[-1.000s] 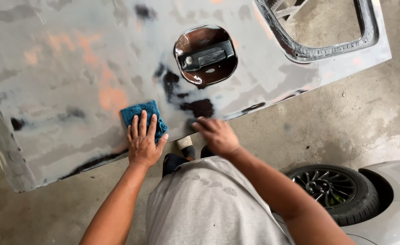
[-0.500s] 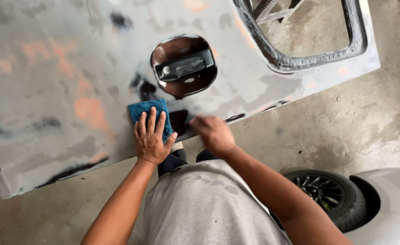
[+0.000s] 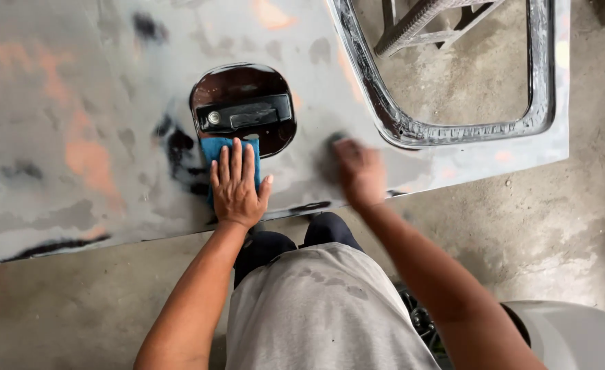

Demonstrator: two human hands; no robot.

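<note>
A sanded grey car door panel (image 3: 76,103) lies flat in front of me, blotched with orange and black patches. My left hand (image 3: 236,183) presses flat, fingers spread, on a blue sanding pad (image 3: 214,149) just below the dark handle recess (image 3: 245,109), which holds a black handle. My right hand (image 3: 358,171) is blurred with motion and rests on the panel's bare metal to the right, near the window frame (image 3: 412,130). Whether it holds anything I cannot make out.
The panel's near edge runs just past my knees. Concrete floor (image 3: 522,226) lies below and to the right. A metal stand (image 3: 426,24) shows through the window opening. A white car body part (image 3: 576,336) and a wheel (image 3: 422,322) sit at lower right.
My left hand has slid the blue pad up and right toward the handle recess. My right hand moved right along the panel toward the window frame. The view shifted right.
</note>
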